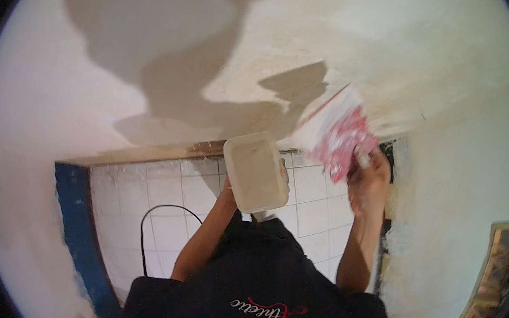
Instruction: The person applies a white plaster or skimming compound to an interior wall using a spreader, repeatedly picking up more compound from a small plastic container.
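My left hand [226,184] holds a translucent rectangular plastic container [256,174] in front of my body. Most of this hand is behind the container, and its fingertips show at the far side. Pale beige stuff seems to cover the container's inside, but I cannot tell how deep. To the right, my right hand [370,179] is closed on a flat pink-red spreader [345,137] with white smears over it. Motion blurs the spreader, which is tilted up with its straight edge near the wall [363,53]. White residue marks my right thumb.
White floor tiles [153,189] lie below, with a black cable [145,228] looping on the left. A dark blue strip [77,215] edges the left side. At the right stands a brown patterned panel [490,292]. My shadow falls across the wall.
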### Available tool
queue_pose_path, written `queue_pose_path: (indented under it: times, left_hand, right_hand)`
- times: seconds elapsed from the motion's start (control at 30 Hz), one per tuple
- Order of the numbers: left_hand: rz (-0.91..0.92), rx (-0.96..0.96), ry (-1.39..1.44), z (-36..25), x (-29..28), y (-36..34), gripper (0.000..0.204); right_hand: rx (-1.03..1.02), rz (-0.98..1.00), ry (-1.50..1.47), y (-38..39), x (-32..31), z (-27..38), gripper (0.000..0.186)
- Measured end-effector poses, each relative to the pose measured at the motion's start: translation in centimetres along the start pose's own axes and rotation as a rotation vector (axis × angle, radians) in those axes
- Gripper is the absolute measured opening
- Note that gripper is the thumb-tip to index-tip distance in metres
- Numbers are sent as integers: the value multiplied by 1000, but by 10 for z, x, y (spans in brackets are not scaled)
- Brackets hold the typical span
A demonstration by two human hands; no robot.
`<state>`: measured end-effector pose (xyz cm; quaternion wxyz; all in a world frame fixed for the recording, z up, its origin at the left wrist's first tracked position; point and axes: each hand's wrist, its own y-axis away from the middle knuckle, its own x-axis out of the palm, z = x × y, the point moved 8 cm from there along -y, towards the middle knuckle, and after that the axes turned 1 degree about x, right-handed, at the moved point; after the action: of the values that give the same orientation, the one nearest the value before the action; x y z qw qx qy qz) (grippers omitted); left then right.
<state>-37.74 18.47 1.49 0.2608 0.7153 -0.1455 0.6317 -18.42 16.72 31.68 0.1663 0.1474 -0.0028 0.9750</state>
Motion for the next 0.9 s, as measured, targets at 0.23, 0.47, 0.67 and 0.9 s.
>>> queue_pose_path:
  times: [0.23, 0.47, 0.67, 0.9]
  left_hand:
    - [100, -78, 105, 66, 29, -6, 74]
    - [116, -20, 61, 75, 82, 32, 91]
    - [8, -13, 27, 84, 56, 49, 91]
    - [14, 43, -13, 73, 44, 49, 85]
  right_hand:
    - [-199, 190, 991, 55, 6, -46, 20]
    - [-223, 100, 1421, 93, 33, -60, 32]
    - [-685, 197, 1407, 133, 61, -111, 40]
    - [-511, 230, 1489, 126, 67, -112, 36]
